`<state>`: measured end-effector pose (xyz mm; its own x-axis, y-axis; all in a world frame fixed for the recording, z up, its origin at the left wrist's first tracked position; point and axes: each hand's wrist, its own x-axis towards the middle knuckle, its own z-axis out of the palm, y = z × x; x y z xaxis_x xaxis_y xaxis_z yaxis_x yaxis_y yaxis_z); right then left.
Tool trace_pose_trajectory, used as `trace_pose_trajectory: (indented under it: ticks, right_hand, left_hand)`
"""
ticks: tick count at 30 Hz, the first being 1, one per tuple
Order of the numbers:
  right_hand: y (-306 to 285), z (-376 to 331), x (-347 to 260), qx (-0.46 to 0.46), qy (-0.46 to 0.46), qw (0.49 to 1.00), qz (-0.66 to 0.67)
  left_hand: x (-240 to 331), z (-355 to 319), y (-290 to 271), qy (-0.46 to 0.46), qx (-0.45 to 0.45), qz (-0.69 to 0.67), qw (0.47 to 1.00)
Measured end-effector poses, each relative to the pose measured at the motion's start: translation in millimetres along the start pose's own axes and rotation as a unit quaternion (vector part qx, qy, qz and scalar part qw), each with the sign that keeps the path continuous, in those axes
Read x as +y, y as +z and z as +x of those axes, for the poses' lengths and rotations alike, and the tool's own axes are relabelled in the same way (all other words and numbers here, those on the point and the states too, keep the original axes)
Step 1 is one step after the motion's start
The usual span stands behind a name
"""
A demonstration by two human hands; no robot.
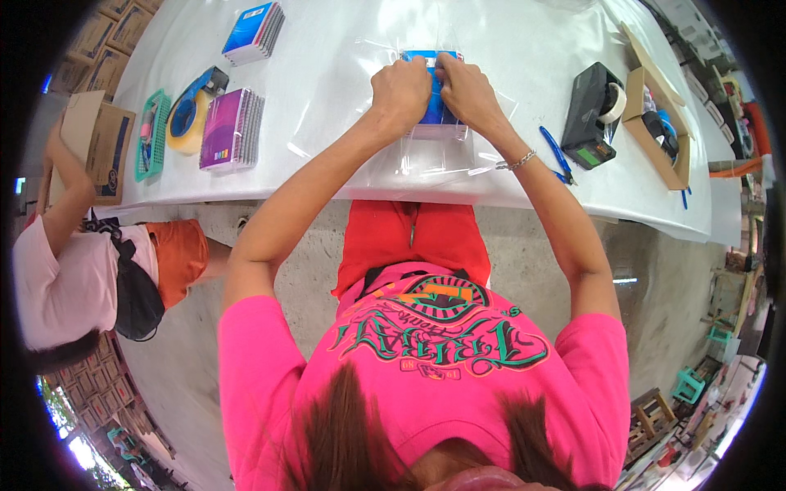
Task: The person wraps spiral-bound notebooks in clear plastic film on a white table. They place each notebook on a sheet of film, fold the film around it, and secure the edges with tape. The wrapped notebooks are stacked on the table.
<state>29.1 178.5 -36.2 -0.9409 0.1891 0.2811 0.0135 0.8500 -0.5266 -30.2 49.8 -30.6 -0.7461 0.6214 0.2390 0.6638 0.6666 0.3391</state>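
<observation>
Near the middle of the white table [344, 49], just back from its near edge, a blue stack of notebooks [432, 110] is lying on a sheet of clear plastic film [426, 159]. Both hands are closed over the top of the stack: the left hand [401, 90] is curled into a loose fist on its left half, and the right hand [465, 90] is pressed beside it, knuckle to knuckle, with the fingertips tucked down. Film seems to be pinched under the fingers, though the exact grip cannot be told from above.

The stack is judged to be moderately heavy and stiff as a block, while single covers would bend and slide on one another, so it is best held by its two short sides or pressed flat from above. The film is judged thin, slippery and easily creased or torn; it is better taken by its free edges and drawn taut than gripped in the middle.

Toward the right edge a black tape dispenser [596, 114] is standing, with blue scissors [557, 154] between it and the film and an open cardboard box [655, 123] beyond it. Toward the left edge a purple notebook stack [232, 129], a yellow-and-blue tape dispenser [190, 119] and a green basket [152, 135] are set; another blue notebook stack [254, 31] is lying at the far left.
</observation>
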Motion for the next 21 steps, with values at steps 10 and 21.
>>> trace_pose_trajectory:
  ticks: [10, 21]
  right_hand:
    - [-3.2, -1.7, 3.6, -0.010, 0.025, 0.999, 0.047]
    - [-20.6, 2.8, 3.3, -0.100, 0.167, 0.944, 0.267]
  left_hand:
    - [-58.5, 5.2, -27.4, 0.118, -0.164, -0.093, 0.975]
    - [-64.1, 0.1, 1.2, 0.107, -0.134, -0.202, 0.964]
